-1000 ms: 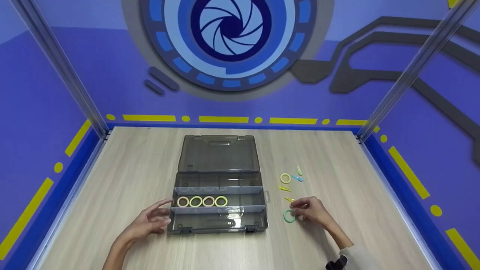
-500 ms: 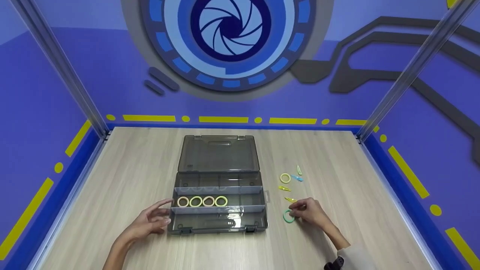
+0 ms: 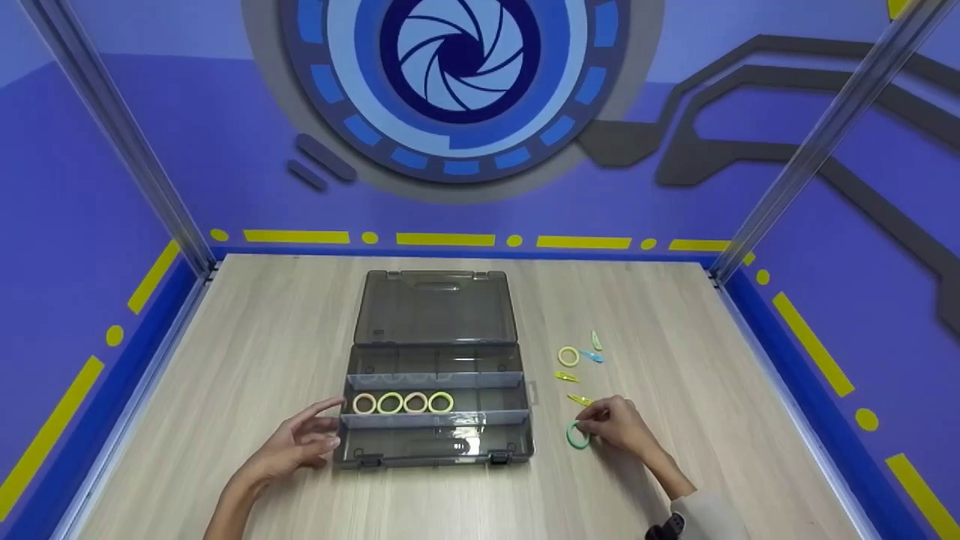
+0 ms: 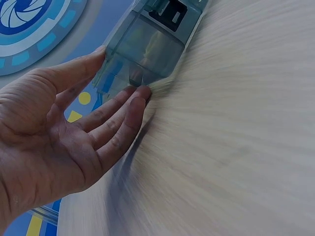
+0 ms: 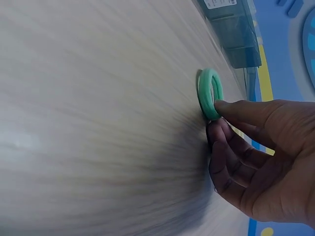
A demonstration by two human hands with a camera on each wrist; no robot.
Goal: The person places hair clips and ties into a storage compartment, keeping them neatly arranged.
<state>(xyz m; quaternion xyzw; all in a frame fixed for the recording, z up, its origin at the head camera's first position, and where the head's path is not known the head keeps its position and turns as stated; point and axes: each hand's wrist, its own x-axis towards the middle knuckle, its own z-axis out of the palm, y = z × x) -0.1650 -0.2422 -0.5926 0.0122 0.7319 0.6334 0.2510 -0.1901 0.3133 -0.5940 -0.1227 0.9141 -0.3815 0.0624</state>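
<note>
Because the right hand (image 3: 619, 426) pinches the green ring (image 5: 204, 93) at one edge only, between thumb and fingertips, the loop could swivel or slip out and roll on the surface (image 3: 262, 337). It stands tilted, to the right of the box (image 3: 487, 400) and well apart from it; whether its lower edge touches the surface, I cannot tell.

The near yellow clip (image 3: 580, 400) lies just beyond those fingers, so a low sweep to the far side might drag it along, perhaps towards the far yellow clip (image 3: 566, 377). Farther off lie the yellow ring (image 3: 559, 357), blue clip (image 3: 592, 356) and green clip (image 3: 596, 340), likely safe unless the knuckles stray.

On the left, the left hand (image 3: 289, 450) is loosely spread, holding nothing, its fingertips at the box's left wall. I cannot tell whether they press; a push there could slide the box rightward and jostle the four rings (image 3: 390, 393) lined up in its middle compartment. If the green ring crosses too low, it could catch on the right wall; let go above the near divider (image 3: 435, 418), it might tip into either compartment.
</note>
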